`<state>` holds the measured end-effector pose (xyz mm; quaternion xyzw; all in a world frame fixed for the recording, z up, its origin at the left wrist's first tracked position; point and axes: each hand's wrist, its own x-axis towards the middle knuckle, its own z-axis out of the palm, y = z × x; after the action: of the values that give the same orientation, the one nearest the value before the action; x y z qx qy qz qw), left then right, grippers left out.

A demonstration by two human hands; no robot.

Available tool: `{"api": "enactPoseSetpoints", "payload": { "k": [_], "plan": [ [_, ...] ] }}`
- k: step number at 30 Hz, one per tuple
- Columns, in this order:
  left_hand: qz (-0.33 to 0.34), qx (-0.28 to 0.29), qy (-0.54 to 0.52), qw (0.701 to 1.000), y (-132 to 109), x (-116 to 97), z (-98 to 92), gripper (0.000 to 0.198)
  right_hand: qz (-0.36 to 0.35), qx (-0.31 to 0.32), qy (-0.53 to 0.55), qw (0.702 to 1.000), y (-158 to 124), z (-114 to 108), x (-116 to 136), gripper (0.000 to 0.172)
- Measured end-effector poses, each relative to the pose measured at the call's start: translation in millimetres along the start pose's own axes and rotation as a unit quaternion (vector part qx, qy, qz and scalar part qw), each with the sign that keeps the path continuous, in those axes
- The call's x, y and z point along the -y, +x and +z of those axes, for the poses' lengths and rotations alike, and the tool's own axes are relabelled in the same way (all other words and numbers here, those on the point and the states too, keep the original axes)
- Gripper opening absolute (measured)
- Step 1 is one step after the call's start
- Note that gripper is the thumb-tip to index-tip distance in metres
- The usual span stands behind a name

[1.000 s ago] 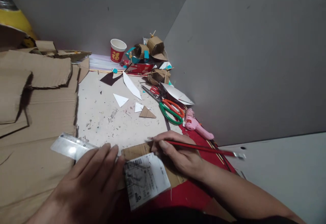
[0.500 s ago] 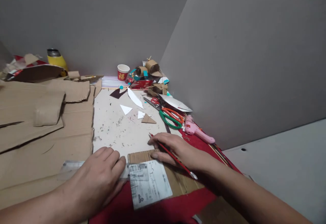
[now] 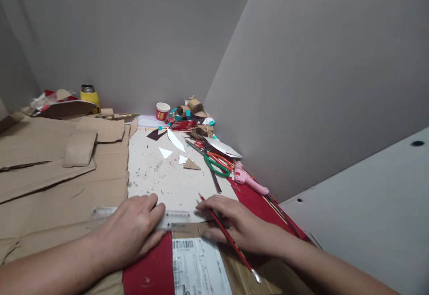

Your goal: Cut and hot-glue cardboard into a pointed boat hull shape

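My left hand (image 3: pixel 134 225) is closed over a clear ruler (image 3: pixel 177 217), whose ends stick out on both sides of the fist. The ruler lies along the far edge of a brown cardboard piece (image 3: pixel 241 270) that carries a white printed shipping label (image 3: pixel 197 266). In my right hand (image 3: pixel 228 221) a red pencil (image 3: pixel 228 237) rests between the fingers, its tip pointing away from me and its silver end toward me. My right thumb is at the cardboard's far edge; whether it presses on it I cannot tell.
Large cardboard sheets (image 3: pixel 110 187) cover the left side. Paper scraps (image 3: pixel 165 153), scissors (image 3: pixel 216 165) and a pink glue gun (image 3: pixel 248 179) lie beyond my right hand. Farther back stand a red paper cup (image 3: pixel 162 112) and a yellow bottle (image 3: pixel 90 98). Grey panels rise behind and right.
The labelled cardboard has slid toward me relative to the ruler, which overlapped the label before and now lies at the far edge. The camera view has also shifted.
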<state>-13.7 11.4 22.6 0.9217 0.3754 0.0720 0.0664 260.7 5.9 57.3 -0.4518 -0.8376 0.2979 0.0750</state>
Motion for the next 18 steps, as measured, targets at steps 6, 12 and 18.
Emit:
{"api": "enactPoseSetpoints", "payload": {
  "k": [6, 12, 18],
  "plan": [
    [-0.05, -0.032, 0.004, 0.998, -2.8, -0.6, -1.7, 0.021, 0.03, 0.011, -0.021, 0.999, -6.0, 14.6, 9.9, 0.037],
    [-0.08, -0.042, -0.005, 0.996, -4.4, -1.6, -5.3, 0.022, 0.049, 0.04, 0.049, 0.997, -2.2, 1.9, 5.2, 0.031],
    [-0.106, -0.097, -0.083, 0.986, -5.1, 10.5, -20.8, 0.034, 0.056, 0.062, 0.266, 0.96, 11.0, -26.6, -14.3, 0.037]
  ]
}}
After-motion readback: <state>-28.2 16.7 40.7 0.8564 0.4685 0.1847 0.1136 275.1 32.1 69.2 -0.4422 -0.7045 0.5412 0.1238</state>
